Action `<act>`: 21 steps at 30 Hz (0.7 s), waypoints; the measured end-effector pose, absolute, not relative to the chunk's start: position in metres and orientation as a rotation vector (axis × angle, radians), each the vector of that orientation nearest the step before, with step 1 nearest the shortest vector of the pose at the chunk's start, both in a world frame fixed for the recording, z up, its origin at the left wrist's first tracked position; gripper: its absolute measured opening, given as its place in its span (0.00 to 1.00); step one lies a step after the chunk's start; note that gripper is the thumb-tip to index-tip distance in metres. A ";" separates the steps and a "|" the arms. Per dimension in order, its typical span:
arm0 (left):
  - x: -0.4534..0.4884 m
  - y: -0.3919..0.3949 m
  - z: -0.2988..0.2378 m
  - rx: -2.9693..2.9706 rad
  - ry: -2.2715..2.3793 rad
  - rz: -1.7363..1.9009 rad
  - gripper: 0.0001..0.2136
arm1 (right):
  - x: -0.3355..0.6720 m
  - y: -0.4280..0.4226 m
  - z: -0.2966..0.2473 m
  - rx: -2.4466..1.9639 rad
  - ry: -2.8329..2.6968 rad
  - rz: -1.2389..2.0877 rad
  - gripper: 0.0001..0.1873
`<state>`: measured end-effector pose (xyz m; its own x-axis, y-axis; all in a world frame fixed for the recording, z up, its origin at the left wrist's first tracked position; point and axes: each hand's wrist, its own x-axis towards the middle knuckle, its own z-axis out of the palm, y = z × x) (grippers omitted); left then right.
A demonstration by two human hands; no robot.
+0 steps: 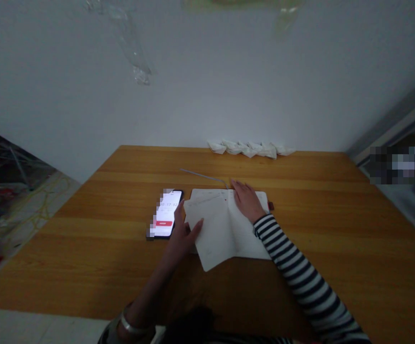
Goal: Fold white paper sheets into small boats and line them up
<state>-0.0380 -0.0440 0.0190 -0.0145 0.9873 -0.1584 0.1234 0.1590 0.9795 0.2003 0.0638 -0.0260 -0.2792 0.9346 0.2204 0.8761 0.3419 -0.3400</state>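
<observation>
A notebook (246,239) lies spread on the wooden table, a thin ribbon (203,175) running from its top toward the far left. On its left side a loose-looking page (210,239) sits askew, its lower corner sticking out past the notebook's bottom edge. My left hand (184,234) is at this page's left edge, thumb on top and index finger along the edge; the other fingers are mostly hidden. My right hand (247,201) rests flat on the upper right page, fingers stretched out. Close by my left hand lies a phone (167,212) with a lit timer screen.
Crumpled white tissue-like pieces (250,149) lie in a row along the table's back edge, against the wall (228,86). A small dark red tab (271,206) shows at the notebook's right side. Clutter (10,167) stands on the floor at far left.
</observation>
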 end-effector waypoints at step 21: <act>-0.066 -0.058 0.027 1.345 1.203 0.767 0.47 | 0.201 0.063 -0.024 -1.597 -2.237 0.242 0.27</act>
